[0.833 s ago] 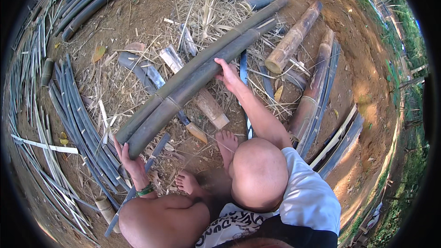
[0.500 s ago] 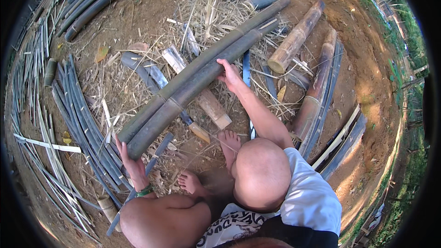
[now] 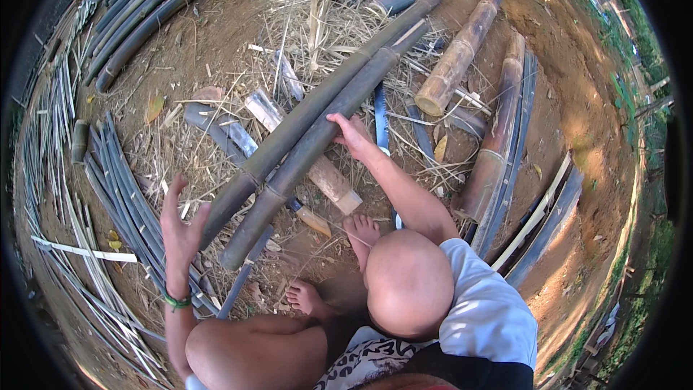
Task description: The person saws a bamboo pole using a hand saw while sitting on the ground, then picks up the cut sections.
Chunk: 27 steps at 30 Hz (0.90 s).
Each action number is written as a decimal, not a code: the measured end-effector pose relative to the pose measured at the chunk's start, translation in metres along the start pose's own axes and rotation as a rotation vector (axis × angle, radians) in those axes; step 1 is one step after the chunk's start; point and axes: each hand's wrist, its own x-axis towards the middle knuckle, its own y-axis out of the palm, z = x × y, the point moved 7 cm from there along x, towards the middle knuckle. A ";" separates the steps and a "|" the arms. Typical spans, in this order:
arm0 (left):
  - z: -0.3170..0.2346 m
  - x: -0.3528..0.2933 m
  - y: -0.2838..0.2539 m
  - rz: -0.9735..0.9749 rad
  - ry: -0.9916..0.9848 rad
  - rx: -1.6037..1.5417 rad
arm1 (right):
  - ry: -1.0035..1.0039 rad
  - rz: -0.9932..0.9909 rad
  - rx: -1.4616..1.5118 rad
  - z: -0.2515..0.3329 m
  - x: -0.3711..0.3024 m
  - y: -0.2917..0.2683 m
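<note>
Two long dark green bamboo pieces lie slantwise side by side in front of me, a farther piece (image 3: 317,105) and a nearer piece (image 3: 289,162). A gap shows between their near ends. My right hand (image 3: 351,136) grips the nearer piece around its middle, thumb on top. My left hand (image 3: 182,227) is raised off the bamboo, fingers spread, just left of the near ends. Under the bamboo lies a wooden block (image 3: 336,186), partly covered. A knife's wooden handle (image 3: 313,221) sticks out below the pieces. A blue saw (image 3: 381,119) lies beside my right hand.
Bundled bamboo strips (image 3: 126,180) lie at the left, with dark poles (image 3: 155,18) at the far left. A brown bamboo length (image 3: 460,54) and a longer one (image 3: 498,137) lie at the right. Shavings (image 3: 317,50) litter the soil. My bare feet (image 3: 361,231) are close by.
My left hand has let go of the near ends and moved up and left, opening. Those ends have spread apart. The nearer piece has shifted toward me, with my right hand still on it.
</note>
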 end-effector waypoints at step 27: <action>-0.087 0.080 0.229 0.314 0.146 0.535 | -0.813 -0.245 -2.260 0.299 0.219 -0.274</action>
